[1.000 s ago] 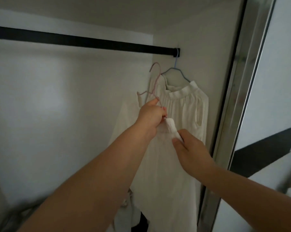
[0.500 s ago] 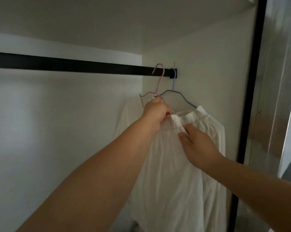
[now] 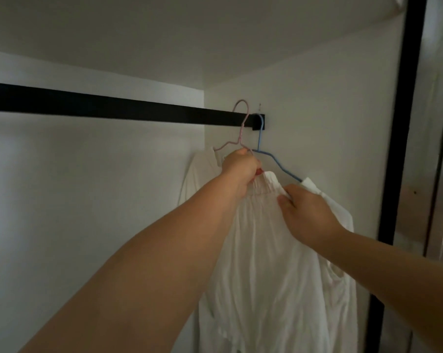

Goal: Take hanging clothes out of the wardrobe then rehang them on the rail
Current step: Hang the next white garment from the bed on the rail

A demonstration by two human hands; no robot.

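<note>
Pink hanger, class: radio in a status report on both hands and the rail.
Left hand gripping pink hanger, hook level with black rail. Right hand pinching white garment. Blue hanger close beside.

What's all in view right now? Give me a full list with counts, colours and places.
Rail: one, black, across the wardrobe top.
Hangers: two; pink lifted at the rail, blue hooked at the rail's right end.
Garments: two, white; one on the pink hanger in front, one on the blue hanger behind.
Door frame: one, black, far right.
Left hand: grips the pink hanger.
Right hand: pinches the front garment's collar.
</note>
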